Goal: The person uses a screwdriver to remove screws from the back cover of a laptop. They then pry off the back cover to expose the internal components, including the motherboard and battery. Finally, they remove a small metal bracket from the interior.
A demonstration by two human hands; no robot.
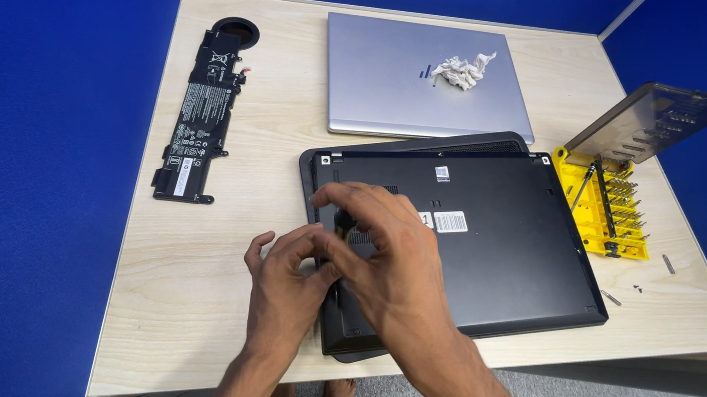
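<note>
We see both hands, left hand (280, 289) and right hand (385, 252), covering the black laptop's (498, 244) left edge; grip hidden, can't tell.

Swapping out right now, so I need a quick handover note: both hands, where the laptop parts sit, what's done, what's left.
Left hand: at the left edge of the black laptop base, which lies underside up; grip unclear.
Right hand: over the base's left part, fingers bent; anything held is hidden.
Battery pack: out, far left of the desk.
Silver laptop: closed, crumpled tissue on top.
Yellow bit case: open at the right, loose screws beside it.
Left: cannot tell which screws are still in.
</note>
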